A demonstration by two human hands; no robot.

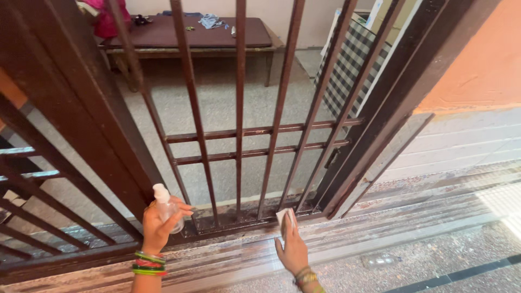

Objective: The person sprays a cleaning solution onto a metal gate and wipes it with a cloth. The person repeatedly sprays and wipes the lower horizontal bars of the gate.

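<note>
A dark brown barred metal gate [239,135] fills most of the frame, its bottom rail running along a worn, streaked stone threshold [380,217] across the lower part. Behind the bars lies a pale speckled floor [217,103], and at the top centre stands a low table [190,35] with a dark top carrying scattered small items and some pink cloth at its left end. A checked panel [350,65] leans at upper right behind the bars, and an orange wall [483,59] over pale tiles fills the right edge. The vertical bars and two crossbars stand between the camera and the room. At lower left the left hand [157,225], wearing green and red bangles, is closed around a small clear spray bottle [167,206] with a white top, held upright just in front of the gate's bottom rail. At lower centre the right hand [293,249] presses what looks like a folded whitish cloth [286,218] with its fingers against the bottom rail.
</note>
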